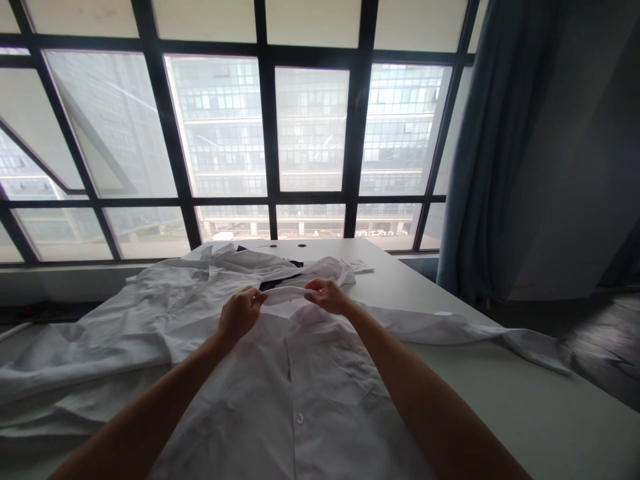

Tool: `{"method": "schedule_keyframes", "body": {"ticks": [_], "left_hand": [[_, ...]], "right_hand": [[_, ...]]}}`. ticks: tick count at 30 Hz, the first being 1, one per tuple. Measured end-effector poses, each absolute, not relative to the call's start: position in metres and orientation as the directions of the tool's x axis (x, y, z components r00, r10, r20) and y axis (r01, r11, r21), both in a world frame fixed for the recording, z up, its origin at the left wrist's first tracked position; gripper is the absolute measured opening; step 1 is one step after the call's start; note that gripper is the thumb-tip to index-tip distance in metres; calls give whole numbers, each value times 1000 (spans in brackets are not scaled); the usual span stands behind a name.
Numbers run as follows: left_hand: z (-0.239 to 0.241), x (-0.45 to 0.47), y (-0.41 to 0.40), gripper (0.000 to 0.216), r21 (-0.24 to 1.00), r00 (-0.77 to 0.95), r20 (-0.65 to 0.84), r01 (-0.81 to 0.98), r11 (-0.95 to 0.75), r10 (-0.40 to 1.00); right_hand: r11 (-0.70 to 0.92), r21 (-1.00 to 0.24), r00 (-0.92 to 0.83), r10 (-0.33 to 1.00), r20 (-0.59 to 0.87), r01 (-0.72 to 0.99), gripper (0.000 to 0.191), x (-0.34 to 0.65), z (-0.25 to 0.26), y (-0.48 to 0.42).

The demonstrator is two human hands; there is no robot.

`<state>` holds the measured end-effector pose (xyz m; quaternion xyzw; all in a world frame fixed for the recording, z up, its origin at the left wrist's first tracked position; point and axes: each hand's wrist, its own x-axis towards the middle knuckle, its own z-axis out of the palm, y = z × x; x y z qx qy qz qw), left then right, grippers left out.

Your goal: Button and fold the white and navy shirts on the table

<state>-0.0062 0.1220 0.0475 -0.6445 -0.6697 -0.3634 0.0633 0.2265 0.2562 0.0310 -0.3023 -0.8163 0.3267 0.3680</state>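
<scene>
A white button-up shirt [320, 387] lies front side up on the white table [480, 387], its button line running toward me. One long sleeve [440, 328] stretches out to the right across the tabletop. At the far end of the shirt, my left hand [241, 310] pinches the left part of the collar [285, 295]. My right hand [327, 295] grips the collar's other end between thumb and fingers. Between the two hands the collar is raised and slightly curved. The undersides of my fingertips are hidden.
More white garments [170, 293] lie crumpled to the left and beyond my hands, with a dark piece of cloth [273, 284] among them. Large black-framed windows [313, 133] stand behind the table. A blue-grey curtain [485, 160] hangs at the right, past the table's edge.
</scene>
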Motion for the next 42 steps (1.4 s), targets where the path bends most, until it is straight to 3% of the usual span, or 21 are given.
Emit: {"method": "schedule_keyframes", "body": {"ticks": [3,7,12,16,19,22,25,27,29,33,37,42], "left_hand": [[46,-13,124,30,410,-198,543,911,-51,816],[44,-18,125,30,408,-235,530,913,-2,815],[39,-27,131,31,439,-257,540,899,-7,802],[35,-32,134,33,401,-247,639,915,-41,729],[31,-23,131,32,215,-61,752,964,-158,656],[24,-6,127,26,18,275,668,923,-385,691],[14,4,125,23,-41,438,533,868,-495,724],[9,2,126,26,-28,432,510,873,-487,744],[7,-3,126,21,7,389,520,888,-459,761],[5,-13,129,13,102,256,570,921,-377,780],[2,-16,133,19,248,98,619,917,-313,779],[2,-13,134,26,433,-63,619,859,-273,783]], "right_hand": [[568,-743,-465,796,387,354,17,234,29,264],[500,-744,-425,848,317,442,19,234,27,264],[587,-558,-407,810,423,587,7,228,24,256],[419,-801,-350,894,282,427,17,223,26,257],[327,-884,-237,937,257,335,31,222,30,257],[418,-750,-204,908,366,512,27,221,33,249],[632,-398,-399,751,526,665,25,218,36,232],[753,-234,-588,636,500,615,30,214,37,221],[811,-177,-699,574,426,558,35,208,34,213],[779,-135,-700,613,365,612,40,201,24,209],[718,-145,-638,678,365,681,22,203,21,216],[780,-236,-617,609,499,579,22,208,33,221]]}}
